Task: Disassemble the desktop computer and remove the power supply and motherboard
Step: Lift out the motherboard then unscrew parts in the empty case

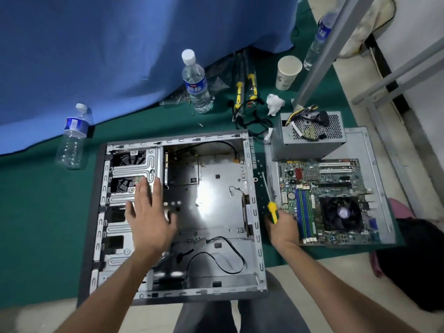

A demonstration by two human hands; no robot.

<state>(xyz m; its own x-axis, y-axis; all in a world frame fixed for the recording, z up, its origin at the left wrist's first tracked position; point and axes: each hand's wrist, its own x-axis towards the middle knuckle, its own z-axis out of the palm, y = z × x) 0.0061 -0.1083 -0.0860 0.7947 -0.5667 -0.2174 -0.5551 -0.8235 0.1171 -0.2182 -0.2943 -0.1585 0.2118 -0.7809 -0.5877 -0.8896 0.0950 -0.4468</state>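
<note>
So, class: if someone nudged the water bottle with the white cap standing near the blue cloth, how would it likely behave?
The bottle looks tall and narrow, so it probably tips easily. Once down, its round body would likely roll. It looks mostly full, so fairly heavy.

One computer case, one motherboard, one power supply and one side panel. Three water bottles: left, far middle, far right. One paper cup. One screwdriver. Two hands: left, right.

Gutted case, parts laid out beside it

The open grey computer case lies flat, its bay bare metal — the boxy power supply and green motherboard rest right of it, on the removed side panel.
</note>
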